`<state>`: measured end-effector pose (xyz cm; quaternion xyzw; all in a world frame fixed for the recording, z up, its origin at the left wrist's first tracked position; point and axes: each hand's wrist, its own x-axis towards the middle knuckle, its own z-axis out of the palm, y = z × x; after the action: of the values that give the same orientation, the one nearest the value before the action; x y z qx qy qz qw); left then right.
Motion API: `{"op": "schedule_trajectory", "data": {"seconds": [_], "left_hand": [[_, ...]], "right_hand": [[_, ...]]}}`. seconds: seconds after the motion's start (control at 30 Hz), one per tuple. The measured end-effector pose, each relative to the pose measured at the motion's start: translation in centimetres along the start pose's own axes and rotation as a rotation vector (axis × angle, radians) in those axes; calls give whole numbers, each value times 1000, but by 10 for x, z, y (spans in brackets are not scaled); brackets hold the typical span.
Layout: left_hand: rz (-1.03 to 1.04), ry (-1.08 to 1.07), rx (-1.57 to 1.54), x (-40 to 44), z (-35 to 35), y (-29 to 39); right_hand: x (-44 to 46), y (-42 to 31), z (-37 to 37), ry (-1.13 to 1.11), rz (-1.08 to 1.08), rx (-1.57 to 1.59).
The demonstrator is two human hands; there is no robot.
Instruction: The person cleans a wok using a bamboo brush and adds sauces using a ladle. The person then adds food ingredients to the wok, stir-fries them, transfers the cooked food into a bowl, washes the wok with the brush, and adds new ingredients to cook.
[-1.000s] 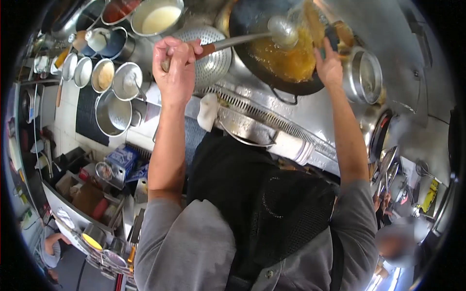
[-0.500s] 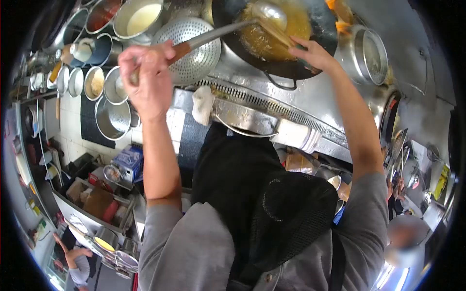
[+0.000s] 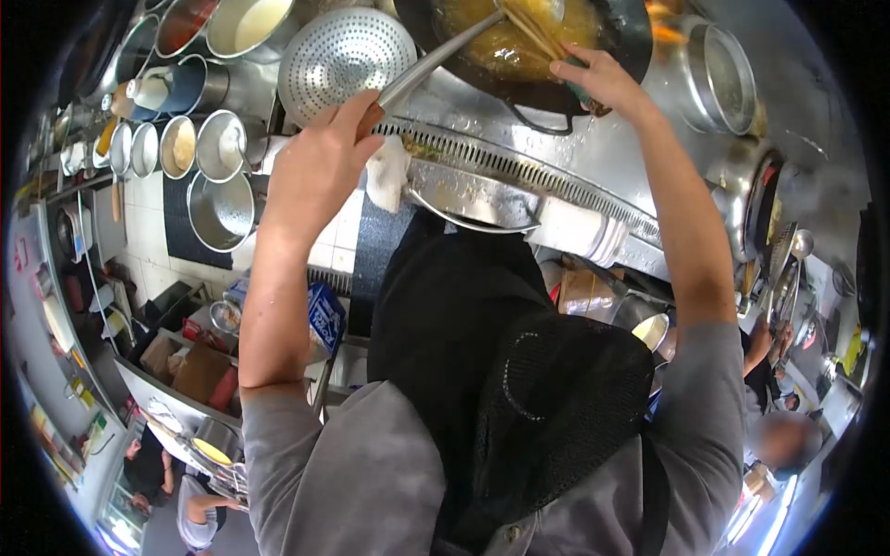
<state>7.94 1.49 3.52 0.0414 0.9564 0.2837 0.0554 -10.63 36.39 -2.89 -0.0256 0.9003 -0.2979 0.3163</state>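
Note:
My left hand (image 3: 320, 171), seen from its back, is closed around the wooden grip of a ladle (image 3: 436, 69). The ladle's metal shaft slants up to the right, and its bowl is partly cut off by the top edge. My right hand (image 3: 607, 85) grips long wooden chopsticks (image 3: 535, 35) with dark greenish ends. Both tools reach into a black wok (image 3: 616, 42) with bubbling golden liquid (image 3: 505, 51). The wok's near loop handle (image 3: 542, 128) hangs below my right hand. Beside the ladle's shaft rests a perforated strainer (image 3: 343, 60).
Steel pots and a bowl of white powder (image 3: 222, 148) stand at the left. A lidded pot (image 3: 718, 79) stands right of the wok, near a flame (image 3: 666, 32). A slotted drain (image 3: 519, 167) and white cloths (image 3: 575, 232) line the stove's front. Other people work behind.
My left hand has turned from raised fingers to back upward, and come lower and rightward with the ladle. The chopsticks stay in my right hand. The whole view has shifted slightly.

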Motion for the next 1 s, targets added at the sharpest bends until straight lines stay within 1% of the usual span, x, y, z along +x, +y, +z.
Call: {"op": "schedule_trajectory", "data": {"seconds": [0.03, 0.07, 0.13, 0.2, 0.23, 0.27, 0.33, 0.37, 0.4, 0.47, 0.5, 0.57, 0.6, 0.63, 0.67, 0.7, 0.73, 0.77, 0.8, 0.83, 0.87, 0.9, 0.93, 1.0], "left_hand": [[-17, -8, 66, 1, 6, 1], [-34, -20, 130, 0, 10, 1], [-54, -35, 191, -4, 10, -2], [-19, -7, 228, -10, 10, -8], [25, 3, 230, -13, 14, -8], [24, 6, 232, -14, 18, -6], [-23, 11, 208, -12, 29, -2], [-20, 53, 210, -12, 36, -7], [-16, 57, 209, -10, 42, -10], [-47, 100, 113, -8, 51, -15], [-48, 101, 115, -7, 52, -15], [159, 295, 133, -9, 55, -14], [155, 295, 129, -13, 54, -13], [144, 395, 85, -18, 50, -10], [132, 496, 42, -26, 47, -8], [54, 539, -58, -40, 45, -7], [-34, 581, -201, -60, 45, -3], [-76, 557, -274, -80, 47, 0], [-118, 532, -347, -100, 51, 5], [-241, 374, -628, -121, 56, 15], [-366, 205, -900, -137, 62, 23], [-429, 137, -796, -147, 76, 26], [-484, 66, -685, -155, 91, 28], [-343, 43, -523, -162, 117, 31]], "right_hand": [[-3, -1, 7, 26, 6, 67], [-16, -12, 11, 20, -35, 200], [17, 42, 1, 175, -318, -356], [-6, 13, -25, 227, -99, -763], [-19, -10, -23, 390, -18, -849], [-17, -6, -21, 392, -21, -848], [-13, 10, -19, 716, -221, -663], [-15, 7, -16, 764, -253, -462], [-15, 11, -16, 769, -254, -464], [-14, 20, -15, 870, -323, -295], [-18, 25, -14, 870, -324, -293], [-41, 38, -13, 925, -247, -243], [-58, 43, -11, 951, -208, -221], [-77, 47, -8, 978, -169, -200], [-102, 48, 1, 967, -61, -86], [-125, 52, 12, 954, 45, 30], [-139, 72, 20, 984, 26, 22], [-152, 102, 28, 1015, 7, 15], [-164, 134, 39, 995, -2, 68], [-176, 159, 50, 970, -10, 122], [-194, 166, 62, 906, 143, 271], [-207, 172, 75, 831, 296, 422], [-211, 205, 88, 838, 316, 375], [-221, 227, 113, 847, 301, 540]]}}
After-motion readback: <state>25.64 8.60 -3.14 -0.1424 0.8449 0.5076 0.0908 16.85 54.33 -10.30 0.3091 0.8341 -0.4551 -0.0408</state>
